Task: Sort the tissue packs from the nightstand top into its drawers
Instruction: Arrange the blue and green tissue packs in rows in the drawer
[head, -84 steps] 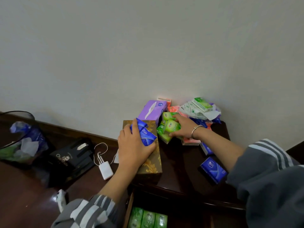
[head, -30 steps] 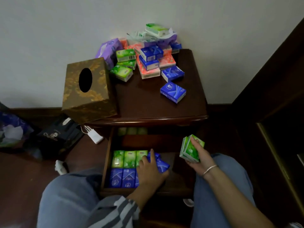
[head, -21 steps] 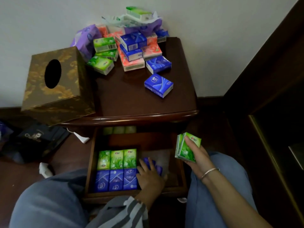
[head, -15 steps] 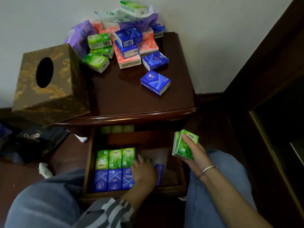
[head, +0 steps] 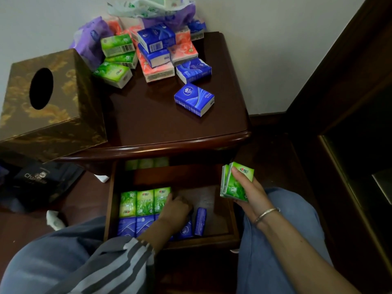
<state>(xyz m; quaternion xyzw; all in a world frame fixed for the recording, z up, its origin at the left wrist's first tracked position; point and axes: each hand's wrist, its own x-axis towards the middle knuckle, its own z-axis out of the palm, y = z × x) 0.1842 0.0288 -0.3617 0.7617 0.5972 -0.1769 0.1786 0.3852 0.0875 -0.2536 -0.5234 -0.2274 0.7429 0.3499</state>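
While the left hand (head: 176, 211) lies knuckles-up inside the open drawer (head: 212, 240), its curled fingers hide any hold, so whether it grips a pack cannot be told. It covers part of the blue row (head: 135, 224) and touches the end of the green row (head: 145, 201). One blue pack (head: 200, 221) stands on edge just beside this hand. The right hand (head: 252, 198) is closed round two green packs (head: 233, 185), held upright over the drawer's right side; the red mark on their top corner is too small to read. On the nightstand top (head: 148, 124), a lone blue pack (head: 194, 99) bears a white logo, apparently "Vinda". Barcodes show on packs in the pile (head: 157, 49) at the back. A gold-patterned tissue box (head: 63, 98) overhangs the left edge. A black bag (head: 36, 183) on the floor shows lettering beginning "Cha".
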